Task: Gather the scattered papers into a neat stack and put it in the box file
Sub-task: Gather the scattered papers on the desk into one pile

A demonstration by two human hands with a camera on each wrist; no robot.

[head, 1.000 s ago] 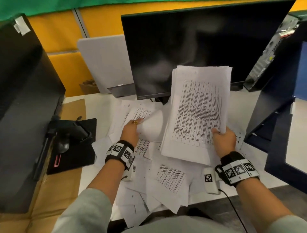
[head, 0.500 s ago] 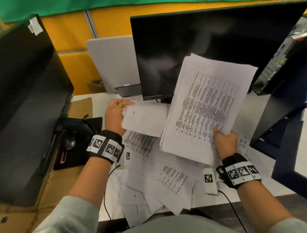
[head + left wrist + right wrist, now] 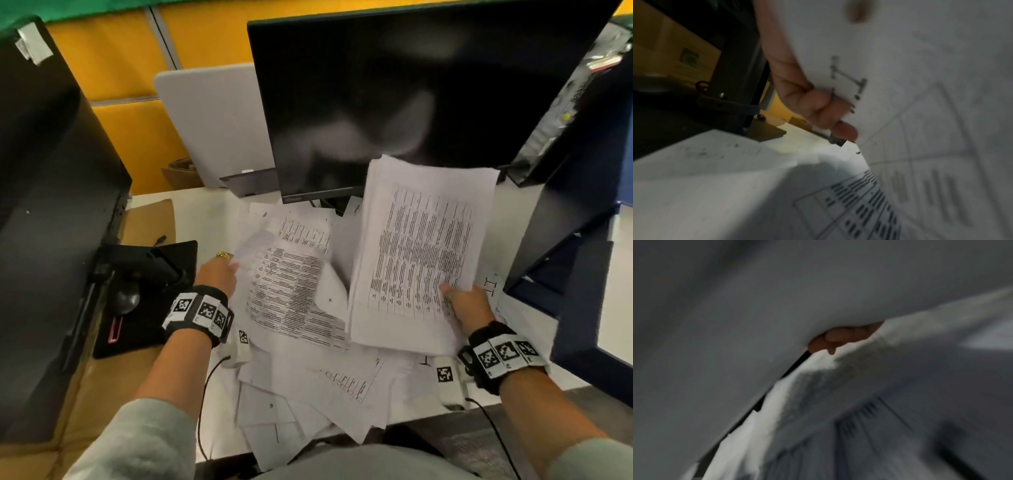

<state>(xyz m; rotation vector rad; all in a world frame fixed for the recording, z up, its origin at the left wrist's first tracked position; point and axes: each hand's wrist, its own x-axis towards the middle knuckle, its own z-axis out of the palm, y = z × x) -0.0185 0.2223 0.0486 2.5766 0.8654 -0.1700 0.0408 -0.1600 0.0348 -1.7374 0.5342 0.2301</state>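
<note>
My right hand [image 3: 466, 305] grips a thick stack of printed papers [image 3: 421, 253] by its lower right corner, tilted up above the desk. My left hand [image 3: 219, 274] pinches the left edge of a printed sheet [image 3: 291, 294] lifted off the pile; in the left wrist view its fingers [image 3: 818, 104] curl round that sheet's edge [image 3: 890, 73]. Several loose papers [image 3: 325, 387] lie scattered on the white desk [image 3: 205, 212] under both hands. The dark blue box file [image 3: 582, 260] stands open at the right. The right wrist view shows only blurred paper and a fingertip [image 3: 838, 337].
A black monitor [image 3: 411, 96] stands behind the papers, a second dark screen [image 3: 51, 205] at the left. A black monitor base [image 3: 147, 291] sits left of my left hand. A grey panel [image 3: 212, 116] leans at the back. Some papers overhang the desk's front edge [image 3: 308, 442].
My left hand moved down and left, now holding a printed sheet face up beside the stack. The stack in my right hand lowered slightly and turned more upright.
</note>
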